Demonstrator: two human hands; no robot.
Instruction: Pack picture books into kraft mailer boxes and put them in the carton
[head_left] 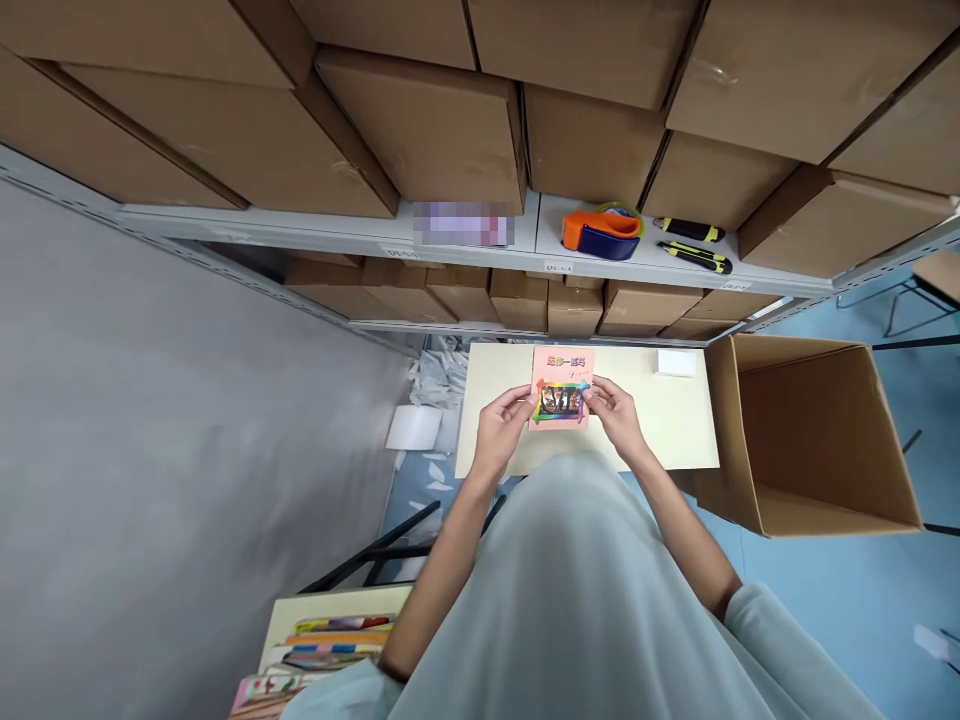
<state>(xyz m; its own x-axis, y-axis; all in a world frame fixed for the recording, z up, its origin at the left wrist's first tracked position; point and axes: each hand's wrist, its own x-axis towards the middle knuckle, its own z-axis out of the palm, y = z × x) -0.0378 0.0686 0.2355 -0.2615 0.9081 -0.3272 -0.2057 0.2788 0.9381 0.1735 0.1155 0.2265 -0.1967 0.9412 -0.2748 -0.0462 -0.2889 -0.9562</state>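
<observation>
A thin pink book (561, 398) with a rainbow-framed picture on its cover is held up over a cream table (487, 375). My left hand (501, 428) pinches its left edge, with the thumb on the front. On the opposite edge my right hand (618, 418) grips it the same way. The cover faces me. A small stack of white paper (676, 362) lies on the table to the right of the book.
Cardboard boxes (420, 130) fill the shelves ahead. An orange tape dispenser (602, 233) and two utility knives (694, 257) lie on the shelf edge. An open carton (825, 430) stands at right. Books (334, 645) are stacked behind left; paper scraps (439, 380) lie beside the table.
</observation>
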